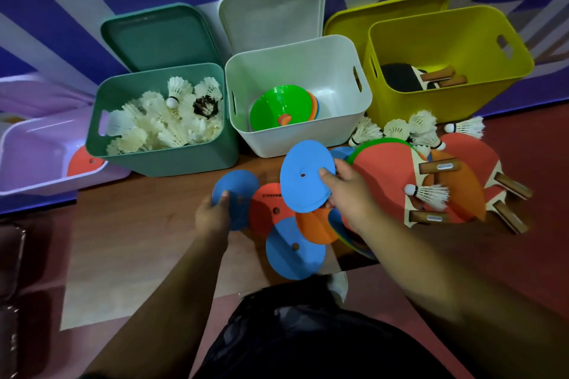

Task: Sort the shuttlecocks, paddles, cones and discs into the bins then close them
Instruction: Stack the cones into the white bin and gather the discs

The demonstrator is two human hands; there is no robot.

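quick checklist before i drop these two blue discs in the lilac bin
1. Right hand grips the upper blue disc: ok.
2. Left hand grips the second blue disc: ok.
3. Lilac bin is open, with a red disc inside: ok.
4. Room in the lilac bin: cannot tell, only part of it shows.
5. Floor free of discs: not ok, a third blue disc lies there among others.

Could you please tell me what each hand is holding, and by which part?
The left hand pinches a blue disc at its lower-left edge; the right hand pinches a second blue disc at its right edge.
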